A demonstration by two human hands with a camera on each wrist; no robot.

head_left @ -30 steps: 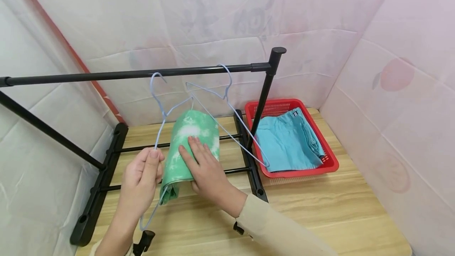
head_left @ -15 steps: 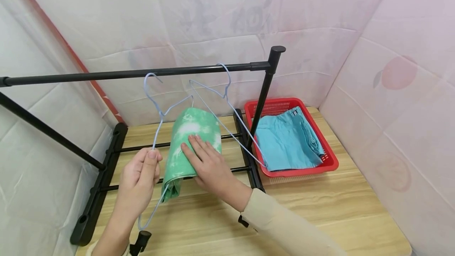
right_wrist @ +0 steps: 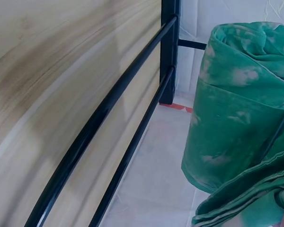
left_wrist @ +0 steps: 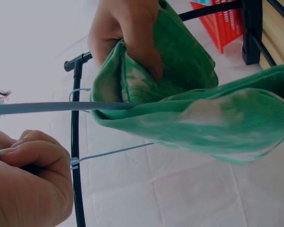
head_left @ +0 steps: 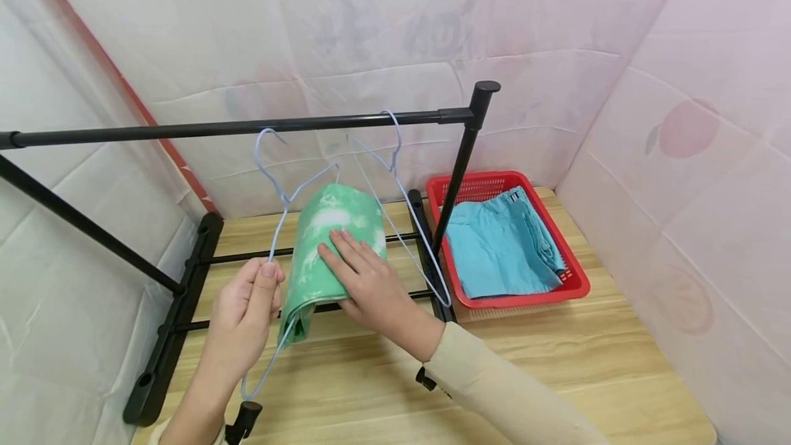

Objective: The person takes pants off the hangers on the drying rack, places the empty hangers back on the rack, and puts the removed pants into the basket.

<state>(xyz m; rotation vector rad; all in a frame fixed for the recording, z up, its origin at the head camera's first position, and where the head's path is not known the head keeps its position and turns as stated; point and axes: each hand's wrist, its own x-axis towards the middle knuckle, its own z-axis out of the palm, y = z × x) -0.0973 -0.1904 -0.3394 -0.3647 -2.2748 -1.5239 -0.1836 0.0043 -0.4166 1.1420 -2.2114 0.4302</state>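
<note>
In the head view, my left hand [head_left: 244,314] pinches the wire of a light blue hanger [head_left: 287,199] between thumb and fingers. Its hook overlaps the rail's lower edge; whether it touches is unclear. Over the hanger's bottom bar lies a folded green-and-white tie-dye garment [head_left: 330,218]. My right hand [head_left: 377,294] has its fingers along the garment's upper side. From the left wrist view, the right thumb [left_wrist: 144,45] presses the opposite side of the fold, so the cloth is gripped between. The garment [right_wrist: 236,127] hangs in thick folds in the right wrist view.
A black clothes rack with a top rail [head_left: 204,130] stands on the wooden table [head_left: 556,369]. Another blue hanger [head_left: 399,139] hangs from that rail, right of the garment. Behind the rack's right post, a red basket [head_left: 577,285] holds folded blue cloth [head_left: 497,249].
The second hanger has turned on the rail, its left corner shifting right and its lower corner shifting left. My right hand has slid slightly right along with the garment. The left hand keeps its grip.
</note>
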